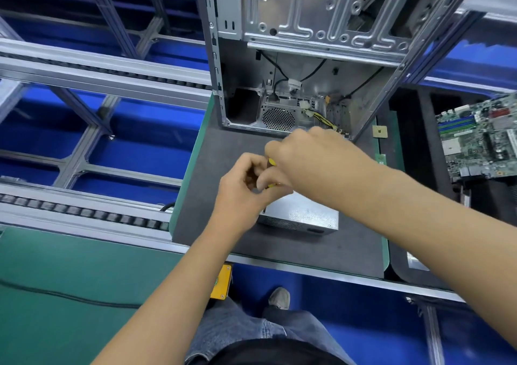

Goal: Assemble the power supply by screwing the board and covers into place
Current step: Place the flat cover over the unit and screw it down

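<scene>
A silver power supply box [303, 215] lies on the dark grey mat [221, 152], mostly under my arms. My right hand [310, 157] grips a screwdriver with a yellow handle [271, 162], held over the box's left end. My left hand [246, 185] sits just below it with fingers curled, pinching near the screwdriver's tip; what it pinches is hidden. The screw and the tool's tip are covered by my fingers.
An open metal computer case [307, 56] stands at the mat's far edge with cables and a fan grille inside. A motherboard [481, 140] lies in a black foam tray at the right. Conveyor rails [84, 68] run along the left. A yellow box [222, 282] hangs below the bench.
</scene>
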`<state>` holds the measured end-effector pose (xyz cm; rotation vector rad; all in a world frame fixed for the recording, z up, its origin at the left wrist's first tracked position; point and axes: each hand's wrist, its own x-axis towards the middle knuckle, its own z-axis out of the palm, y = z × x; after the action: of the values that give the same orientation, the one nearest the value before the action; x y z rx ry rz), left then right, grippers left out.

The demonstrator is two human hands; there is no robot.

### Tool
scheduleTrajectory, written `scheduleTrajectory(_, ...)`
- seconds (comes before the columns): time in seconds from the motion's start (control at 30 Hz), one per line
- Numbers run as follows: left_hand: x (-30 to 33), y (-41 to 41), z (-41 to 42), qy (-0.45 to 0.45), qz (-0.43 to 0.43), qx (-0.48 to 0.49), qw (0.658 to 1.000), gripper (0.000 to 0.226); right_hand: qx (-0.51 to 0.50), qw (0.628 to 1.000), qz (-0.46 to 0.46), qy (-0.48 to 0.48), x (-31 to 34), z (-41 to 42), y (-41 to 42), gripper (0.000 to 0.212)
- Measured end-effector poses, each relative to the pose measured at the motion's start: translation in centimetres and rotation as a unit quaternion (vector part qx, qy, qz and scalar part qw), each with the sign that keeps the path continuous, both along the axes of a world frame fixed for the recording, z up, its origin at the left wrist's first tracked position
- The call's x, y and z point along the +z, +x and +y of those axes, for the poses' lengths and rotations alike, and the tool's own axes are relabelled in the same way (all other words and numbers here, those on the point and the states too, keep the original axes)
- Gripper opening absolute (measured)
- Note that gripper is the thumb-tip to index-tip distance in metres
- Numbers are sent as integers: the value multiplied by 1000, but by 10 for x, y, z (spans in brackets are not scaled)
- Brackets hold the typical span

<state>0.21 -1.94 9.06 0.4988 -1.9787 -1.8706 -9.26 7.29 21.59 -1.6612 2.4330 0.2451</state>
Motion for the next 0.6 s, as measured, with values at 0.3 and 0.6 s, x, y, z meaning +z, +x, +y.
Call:
scheduleTrajectory(0.3, -4, 2, -1, -54, 37, -55, 996, 37, 17, 998, 51, -18, -8, 1, -3, 19)
scheduleTrajectory(0.6, -3, 9, -7, -39, 7, -87, 995, 33, 34, 999, -12, -8, -1, 11, -7, 10)
